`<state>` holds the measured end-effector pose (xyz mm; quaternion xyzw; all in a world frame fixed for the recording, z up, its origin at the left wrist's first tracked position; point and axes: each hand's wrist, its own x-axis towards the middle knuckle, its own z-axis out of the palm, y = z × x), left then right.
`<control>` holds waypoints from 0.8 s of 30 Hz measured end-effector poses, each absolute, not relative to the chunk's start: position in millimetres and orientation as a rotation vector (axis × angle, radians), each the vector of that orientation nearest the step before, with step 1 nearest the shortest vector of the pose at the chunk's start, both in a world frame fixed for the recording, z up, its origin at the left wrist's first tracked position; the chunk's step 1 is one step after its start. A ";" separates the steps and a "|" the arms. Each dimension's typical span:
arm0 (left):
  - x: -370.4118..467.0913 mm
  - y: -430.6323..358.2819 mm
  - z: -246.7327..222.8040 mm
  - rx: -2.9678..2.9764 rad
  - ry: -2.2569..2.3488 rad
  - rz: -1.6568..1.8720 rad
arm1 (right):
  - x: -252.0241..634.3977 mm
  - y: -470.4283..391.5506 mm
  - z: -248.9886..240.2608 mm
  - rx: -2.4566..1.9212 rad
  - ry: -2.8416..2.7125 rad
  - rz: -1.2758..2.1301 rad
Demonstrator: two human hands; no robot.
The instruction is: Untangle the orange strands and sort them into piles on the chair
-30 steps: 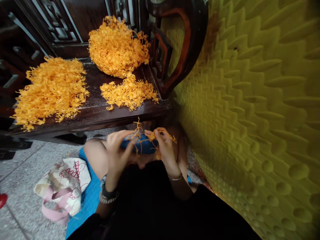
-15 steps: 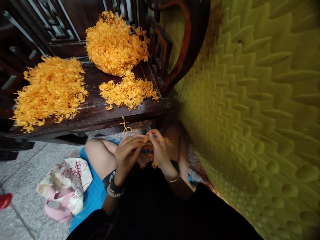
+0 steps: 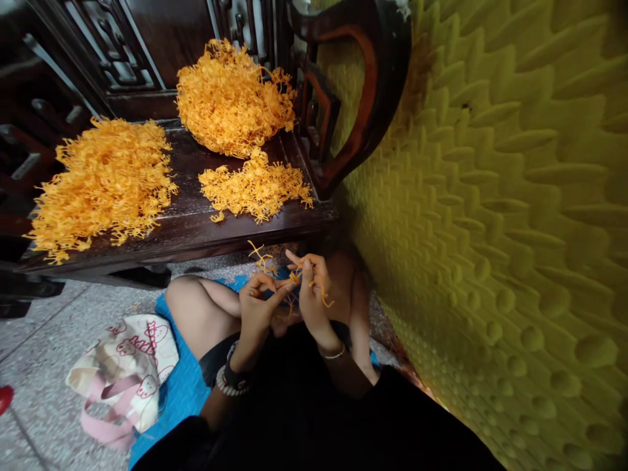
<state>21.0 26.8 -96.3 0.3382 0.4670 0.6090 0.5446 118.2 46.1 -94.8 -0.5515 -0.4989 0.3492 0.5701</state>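
Over my crossed legs, my left hand (image 3: 260, 302) and my right hand (image 3: 313, 288) meet at the fingertips. Both pinch a thin, branching orange plastic strand piece (image 3: 294, 277). Spindly ends of the orange strands stick out above the left fingers and hang by the right fingers. My right index finger is stretched out while its thumb presses on the strand. On the dark wooden bench in front of me lie a small heap of like pieces (image 3: 258, 186), a tall rounded heap (image 3: 233, 98) and a wide heap (image 3: 105, 186).
The carved dark bench (image 3: 186, 229) has a curved armrest (image 3: 377, 85) at its right end. A yellow embossed wall (image 3: 490, 216) rises close on my right. Beside my left knee, a cream cloth bag (image 3: 142, 353) with pink handles lies partly on a blue mat (image 3: 181, 373).
My hands have turned and drawn slightly apart, with the left fingers shifting right. My right index finger has straightened. The orange strands have moved with the hands.
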 end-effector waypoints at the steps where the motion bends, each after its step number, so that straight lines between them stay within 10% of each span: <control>1: 22.8 27.3 -96.6 0.759 1.097 1.442 | 120.7 46.5 -94.0 -1.358 -1.261 0.709; 9: 30.7 31.1 -102.5 0.655 1.018 1.403 | 126.2 47.9 -89.0 -1.548 -1.422 0.337; 24: 18.6 39.2 -120.8 0.779 1.039 1.133 | 145.2 59.2 -102.8 -1.319 -1.705 0.789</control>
